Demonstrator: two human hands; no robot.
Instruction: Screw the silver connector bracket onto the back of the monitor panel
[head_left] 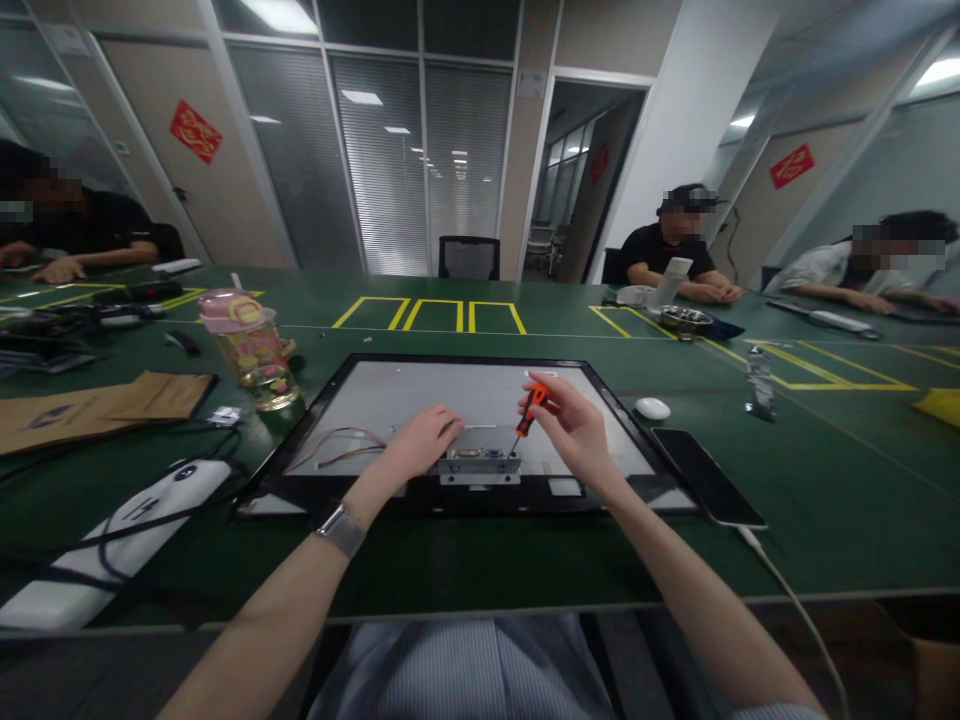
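Note:
A flat display panel (360, 385) with a black frame lies on the table, its pale back upward. Near its front edge sits a metal bracket (480, 478) with connector ports. My right hand (576, 430) holds a small orange-and-black screwdriver (534, 408), tilted, its shaft running down to the bracket's right end; whether the tip sits in a screw cannot be made out. My left hand (421, 442) rests over the bracket's left end, fingers stretched and slightly bent, fingertips partly hidden. Thin wires (337, 435) lie on the panel left of that hand.
Left of the panel are a pink-lidded bottle (251, 350), a brown paper envelope (97, 405) and a white power strip (127, 540) with cables. On the right lie a phone (709, 478), its charging cable and a white mouse (652, 408). Several people sit across the green table (862, 480).

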